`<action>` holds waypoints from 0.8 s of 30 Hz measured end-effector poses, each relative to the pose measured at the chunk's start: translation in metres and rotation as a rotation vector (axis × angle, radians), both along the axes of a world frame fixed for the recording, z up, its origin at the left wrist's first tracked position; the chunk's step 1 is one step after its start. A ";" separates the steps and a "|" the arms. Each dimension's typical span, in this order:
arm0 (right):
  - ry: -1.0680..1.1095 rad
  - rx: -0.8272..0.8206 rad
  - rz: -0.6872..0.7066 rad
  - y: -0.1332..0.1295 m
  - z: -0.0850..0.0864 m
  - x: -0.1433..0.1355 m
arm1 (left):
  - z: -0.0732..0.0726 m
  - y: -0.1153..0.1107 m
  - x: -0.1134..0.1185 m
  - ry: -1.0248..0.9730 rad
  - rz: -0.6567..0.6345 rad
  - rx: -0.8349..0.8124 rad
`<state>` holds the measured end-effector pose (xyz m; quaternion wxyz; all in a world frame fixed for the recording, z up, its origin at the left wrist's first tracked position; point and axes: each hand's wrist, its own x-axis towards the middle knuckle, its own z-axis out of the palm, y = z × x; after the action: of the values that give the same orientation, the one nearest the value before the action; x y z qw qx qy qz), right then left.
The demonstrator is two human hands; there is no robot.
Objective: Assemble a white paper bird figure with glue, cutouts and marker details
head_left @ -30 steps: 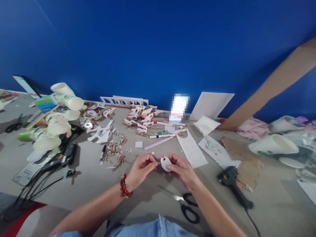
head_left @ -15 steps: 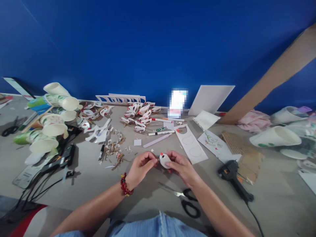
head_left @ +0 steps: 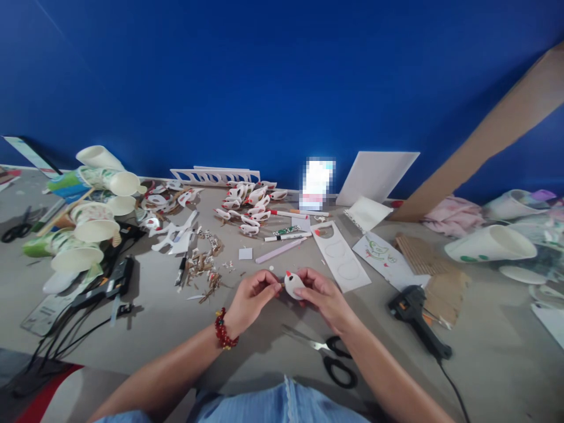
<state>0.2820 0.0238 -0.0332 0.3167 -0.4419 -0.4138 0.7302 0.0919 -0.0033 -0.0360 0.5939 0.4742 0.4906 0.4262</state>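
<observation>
My right hand (head_left: 321, 292) grips a small white bird cutout (head_left: 292, 286) between thumb and fingers. The bird has a red-orange beak at its top and a dark eye mark. At the bird's left edge, my left hand (head_left: 259, 292) is closed in a pinch on a tiny brown piece (head_left: 281, 285), mostly hidden by the fingertips. Scissors (head_left: 328, 348) with black handles lie on the table just below my right hand. Beyond the hands is a white sheet (head_left: 346, 258) with drawn outlines and a cut-out hole.
A pile of white bird cutouts (head_left: 251, 205) lies at the back, with a marker (head_left: 286, 237) nearby. Brown scraps (head_left: 205, 264) are scattered left of centre. One glue gun (head_left: 418, 320) rests at right, another black tool (head_left: 117, 279) at left among paper cups (head_left: 94, 220).
</observation>
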 end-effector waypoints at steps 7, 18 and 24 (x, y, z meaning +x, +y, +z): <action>-0.014 -0.007 -0.005 -0.001 -0.001 -0.001 | 0.001 -0.001 0.000 0.033 0.002 0.004; -0.033 0.027 -0.002 -0.002 0.002 -0.003 | -0.001 -0.001 -0.001 0.054 -0.003 0.026; -0.043 0.039 -0.012 -0.003 0.001 -0.002 | 0.000 -0.001 0.000 0.066 -0.001 0.022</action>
<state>0.2796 0.0212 -0.0322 0.3205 -0.4538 -0.4322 0.7103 0.0918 -0.0044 -0.0361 0.5722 0.4949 0.5051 0.4154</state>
